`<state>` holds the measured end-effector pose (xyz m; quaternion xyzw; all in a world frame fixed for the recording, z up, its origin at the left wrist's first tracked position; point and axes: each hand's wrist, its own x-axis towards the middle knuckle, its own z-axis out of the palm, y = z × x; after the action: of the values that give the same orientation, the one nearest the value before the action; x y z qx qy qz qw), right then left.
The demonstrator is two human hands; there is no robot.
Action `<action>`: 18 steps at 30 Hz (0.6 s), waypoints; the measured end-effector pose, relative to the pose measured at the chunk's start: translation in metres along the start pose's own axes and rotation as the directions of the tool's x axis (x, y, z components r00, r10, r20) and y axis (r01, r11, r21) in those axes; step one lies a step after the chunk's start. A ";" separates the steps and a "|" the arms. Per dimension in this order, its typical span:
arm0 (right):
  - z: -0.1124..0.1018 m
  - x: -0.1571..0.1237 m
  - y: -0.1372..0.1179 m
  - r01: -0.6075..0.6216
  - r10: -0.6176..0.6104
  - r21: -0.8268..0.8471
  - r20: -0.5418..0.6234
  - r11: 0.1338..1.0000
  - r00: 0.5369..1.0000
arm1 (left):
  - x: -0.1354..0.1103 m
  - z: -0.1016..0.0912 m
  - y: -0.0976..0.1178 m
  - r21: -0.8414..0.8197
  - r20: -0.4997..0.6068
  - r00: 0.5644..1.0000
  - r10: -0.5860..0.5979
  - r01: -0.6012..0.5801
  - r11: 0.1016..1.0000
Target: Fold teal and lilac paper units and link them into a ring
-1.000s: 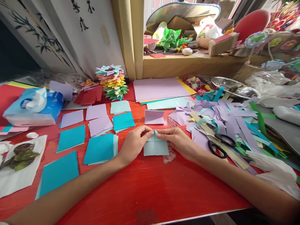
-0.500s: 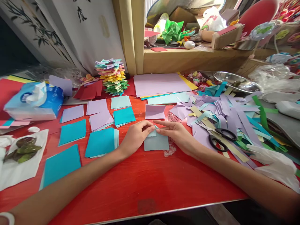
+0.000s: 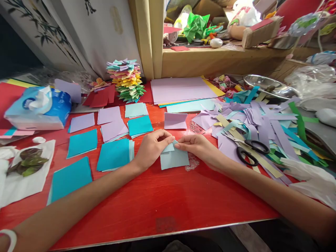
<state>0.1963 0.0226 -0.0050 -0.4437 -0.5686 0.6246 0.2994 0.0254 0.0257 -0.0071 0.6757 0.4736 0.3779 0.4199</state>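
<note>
A pale blue paper square [image 3: 174, 159] lies on the red table [image 3: 162, 199], its top corners folded in. My left hand [image 3: 152, 148] pinches the folded flap at the paper's upper left. My right hand [image 3: 199, 147] pinches the upper right flap, fingertips meeting the left hand's near the top middle. Both hands rest on the table at the paper's upper edge.
Teal and lilac paper squares [image 3: 112, 159] lie left. Black scissors [image 3: 250, 152] sit on a heap of paper strips [image 3: 262, 129] right. A stack of folded pieces [image 3: 127, 80], large sheets [image 3: 181, 91], a tissue pack [image 3: 39, 108] and a metal bowl [image 3: 270, 87] stand behind.
The camera tilted slightly down. My fingers shifted along the top fold, lifting the flaps a little; the paper stays in place.
</note>
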 end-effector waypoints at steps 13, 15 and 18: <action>-0.007 0.002 0.003 0.083 -0.078 0.015 -0.213 0.996 0.974 | 0.001 -0.001 0.001 -0.172 -0.083 0.995 -0.048 0.034 0.985; -0.008 0.003 0.004 0.149 -0.110 0.137 -0.256 0.979 0.960 | 0.002 -0.001 0.000 -0.201 -0.087 0.994 -0.062 0.044 0.979; -0.007 0.003 0.002 0.230 -0.151 0.299 -0.266 0.926 0.952 | 0.003 -0.002 -0.001 -0.273 -0.135 0.987 -0.085 0.045 0.961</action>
<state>0.2014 0.0281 -0.0075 -0.4019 -0.4578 0.6202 0.4944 0.0241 0.0287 -0.0071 0.5670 0.4693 0.4730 0.4843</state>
